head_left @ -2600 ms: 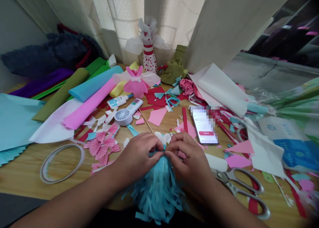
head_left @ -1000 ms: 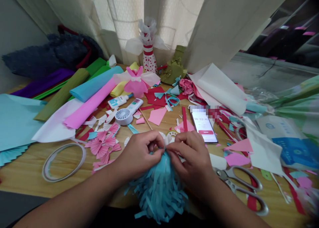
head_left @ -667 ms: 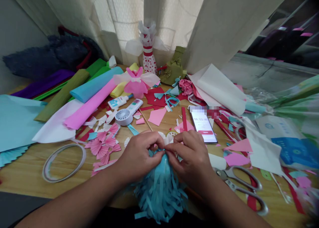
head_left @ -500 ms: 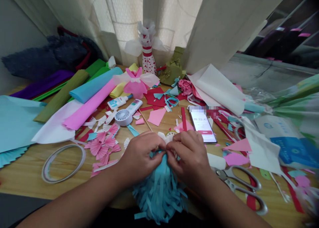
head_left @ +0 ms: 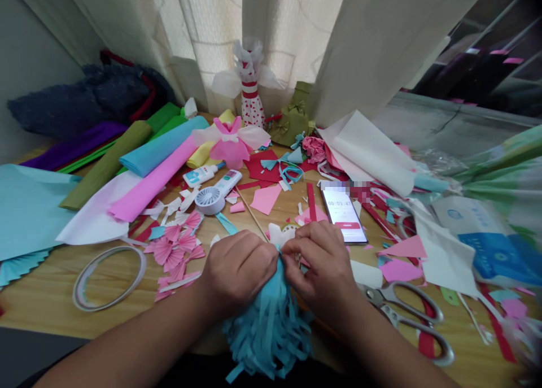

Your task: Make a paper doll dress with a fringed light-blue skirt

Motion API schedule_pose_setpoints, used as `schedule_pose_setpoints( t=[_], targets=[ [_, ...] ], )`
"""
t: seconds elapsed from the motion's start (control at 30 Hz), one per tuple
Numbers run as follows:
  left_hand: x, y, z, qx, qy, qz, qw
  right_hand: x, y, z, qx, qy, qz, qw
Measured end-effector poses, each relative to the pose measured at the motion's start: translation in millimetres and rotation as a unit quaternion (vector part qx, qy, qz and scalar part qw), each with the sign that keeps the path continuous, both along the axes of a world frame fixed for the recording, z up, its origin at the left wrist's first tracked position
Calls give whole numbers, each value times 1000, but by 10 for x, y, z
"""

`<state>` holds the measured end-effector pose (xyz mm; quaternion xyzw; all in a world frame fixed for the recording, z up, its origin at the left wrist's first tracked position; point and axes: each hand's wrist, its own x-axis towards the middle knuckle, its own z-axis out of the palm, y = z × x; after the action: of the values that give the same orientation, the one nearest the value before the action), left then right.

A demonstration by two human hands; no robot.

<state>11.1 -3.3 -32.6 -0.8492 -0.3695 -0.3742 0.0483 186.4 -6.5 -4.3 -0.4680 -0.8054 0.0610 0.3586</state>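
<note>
A teal fringed paper tassel [head_left: 269, 326] hangs over the near edge of the wooden table [head_left: 38, 297]. My left hand [head_left: 237, 269] is closed in a fist round its gathered top. My right hand [head_left: 322, 266] pinches the same top from the right with fingers pressed together. The two hands touch at the tassel's neck. A small white paper cut-out [head_left: 282, 234] lies just beyond my fingers.
Scissors [head_left: 406, 314] lie right of my right hand, a lit phone [head_left: 342, 213] beyond it. A tape ring [head_left: 108, 275], pink paper fans [head_left: 175, 247], a small white fan [head_left: 209, 199], glue bottles [head_left: 201, 175] and crepe paper rolls [head_left: 161, 145] fill the left. Paper dresses [head_left: 231, 139] stand by the curtain.
My left hand has closed further round the tassel's top, from a pinch to a fist. The tassel has shifted slightly lower and nearer to me. My right hand stays pinched at the neck.
</note>
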Motion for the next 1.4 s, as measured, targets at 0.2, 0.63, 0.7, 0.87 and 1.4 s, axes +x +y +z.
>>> schedule_pose_setpoints(
  t=[0.2,0.63,0.7,0.87,1.4],
  targets=[
    [-23,59,14,26,-63,-89,994,70,9,50,-21,28,39,999],
    [-16,91,148,55,-58,-120,989,48,57,143,-39,-40,72,996],
    [-13,96,155,64,-56,-123,989,44,58,138,-28,-54,71,996],
    [-21,92,129,63,-49,-134,988,25,35,94,28,-70,48,996],
    [-39,-5,226,-138,-82,-77,984,79,-41,-42,125,-99,-3,987]
  ],
)
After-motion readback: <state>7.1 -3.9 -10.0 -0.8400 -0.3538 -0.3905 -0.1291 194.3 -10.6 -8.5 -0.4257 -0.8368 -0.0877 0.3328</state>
